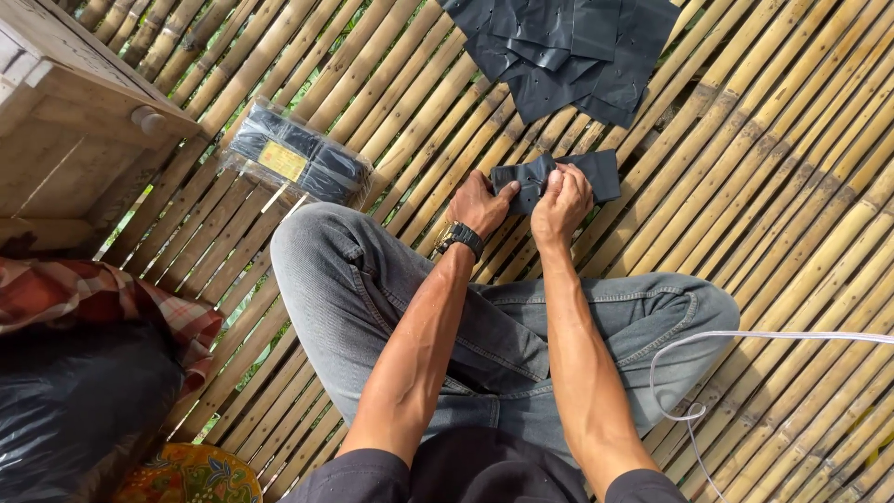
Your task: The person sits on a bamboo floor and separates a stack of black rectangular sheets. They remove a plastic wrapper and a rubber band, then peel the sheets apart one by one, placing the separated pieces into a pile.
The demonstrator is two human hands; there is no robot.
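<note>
I sit cross-legged in grey jeans on a split-bamboo floor (764, 214). Both hands meet in front of my knees on a small flat black plastic bag (596, 172) with punched holes. My left hand (480, 203), with a dark wristwatch (459, 237) on its wrist, pinches the bag's left end. My right hand (562, 200) grips the bag's middle from the near side, thumb and fingers closed on the folded plastic. Farther away, at the top of the view, lies a loose pile of similar black bags (568, 51).
A clear-wrapped pack of black bags (298, 160) with a yellow label lies left of my knee. A wooden box (65, 130) stands at the top left. A checked cloth (84, 298), a black sack (74, 410), a patterned bowl (191, 475) and a white cord (745, 337) lie nearby.
</note>
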